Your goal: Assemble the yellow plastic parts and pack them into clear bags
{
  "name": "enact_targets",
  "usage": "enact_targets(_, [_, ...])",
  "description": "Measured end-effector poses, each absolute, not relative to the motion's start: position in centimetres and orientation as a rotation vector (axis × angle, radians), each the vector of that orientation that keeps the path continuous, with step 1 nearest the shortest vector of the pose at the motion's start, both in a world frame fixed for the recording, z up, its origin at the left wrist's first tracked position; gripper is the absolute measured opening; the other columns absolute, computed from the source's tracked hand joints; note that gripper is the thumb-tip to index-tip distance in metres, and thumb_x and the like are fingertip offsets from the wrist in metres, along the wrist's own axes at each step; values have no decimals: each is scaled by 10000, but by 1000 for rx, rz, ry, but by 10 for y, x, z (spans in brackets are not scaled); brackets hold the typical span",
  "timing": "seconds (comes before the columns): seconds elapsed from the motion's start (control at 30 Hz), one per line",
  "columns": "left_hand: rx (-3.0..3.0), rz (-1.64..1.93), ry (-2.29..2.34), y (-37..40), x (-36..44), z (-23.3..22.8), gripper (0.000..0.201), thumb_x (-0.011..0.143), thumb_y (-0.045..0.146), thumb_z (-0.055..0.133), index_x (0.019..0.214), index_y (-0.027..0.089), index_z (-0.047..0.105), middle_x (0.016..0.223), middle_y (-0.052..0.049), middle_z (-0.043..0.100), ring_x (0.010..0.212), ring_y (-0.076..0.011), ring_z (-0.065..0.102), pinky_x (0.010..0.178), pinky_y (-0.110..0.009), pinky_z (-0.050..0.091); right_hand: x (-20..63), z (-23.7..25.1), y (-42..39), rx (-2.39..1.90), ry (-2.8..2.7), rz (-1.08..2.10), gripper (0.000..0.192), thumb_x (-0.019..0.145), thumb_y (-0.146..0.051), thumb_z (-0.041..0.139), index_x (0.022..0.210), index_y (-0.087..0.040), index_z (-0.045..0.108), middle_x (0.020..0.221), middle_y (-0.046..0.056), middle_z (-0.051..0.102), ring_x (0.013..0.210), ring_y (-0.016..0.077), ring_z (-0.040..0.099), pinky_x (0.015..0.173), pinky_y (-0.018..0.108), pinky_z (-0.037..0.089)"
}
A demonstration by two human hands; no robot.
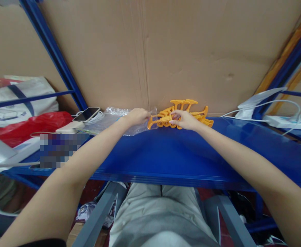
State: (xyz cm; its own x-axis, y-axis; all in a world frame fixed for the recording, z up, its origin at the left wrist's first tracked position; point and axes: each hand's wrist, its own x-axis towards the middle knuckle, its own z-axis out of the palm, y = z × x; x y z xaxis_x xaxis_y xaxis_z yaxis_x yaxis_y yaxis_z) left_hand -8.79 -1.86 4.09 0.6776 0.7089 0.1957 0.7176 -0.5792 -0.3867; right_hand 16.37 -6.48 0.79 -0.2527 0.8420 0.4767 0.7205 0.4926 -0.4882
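My left hand [138, 116] is closed, gripping the edge of a clear plastic bag [106, 121] that lies flat on the blue shelf. My right hand [184, 120] pinches the wide end of a yellow plastic T-handled piece [160, 120] with a ridged shaft. Its T-shaped end points left, close to the bag's opening; whether that end is inside the bag I cannot tell. Behind and beside my right hand lies a pile of similar yellow pieces [188, 104], with several round ends facing me. My fingers hide part of the pile.
A phone [87, 114] rests on a coiled white cable left of the bag. Farther left are a red bag [34, 128] and a white cloth bag [19, 97]. Cardboard [186, 51] backs the blue shelf [152, 154]. White cables and a power strip [289, 121] are at right.
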Motion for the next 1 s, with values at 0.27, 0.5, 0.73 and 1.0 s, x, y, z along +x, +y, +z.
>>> enact_targets(0.27, [-2506,-170,-1068,-26,-71,45,319,867,192,489,1037,211,758,1064,-63,763,975,-201,710,802,-269,514,130,3,-62,-1209,-2031,313,289,785,-196,743,1068,-152,703,934,69,728,805,171,679,792,332,545])
enact_targets(0.5, [-2536,-281,-1057,-20,-74,44,345,784,152,486,977,211,767,1002,-46,773,941,-188,711,775,-249,516,110,12,-60,-1266,-1935,554,234,760,-174,769,985,-153,708,886,64,742,795,166,679,746,293,549])
enact_targets(0.73, [-2550,-247,-1056,-20,-82,41,329,793,159,497,986,204,760,1017,-57,767,939,-190,705,775,-258,519,126,22,-58,-1263,-1818,726,112,779,-147,740,889,-154,716,927,92,757,831,178,696,765,301,570])
enact_targets(1.0, [-2566,-300,-996,-18,-79,38,339,800,156,466,972,195,755,974,-54,765,901,-179,702,756,-251,518,118,16,-49,-1287,-1882,596,212,753,-156,768,957,-158,715,938,86,754,830,186,701,798,332,575])
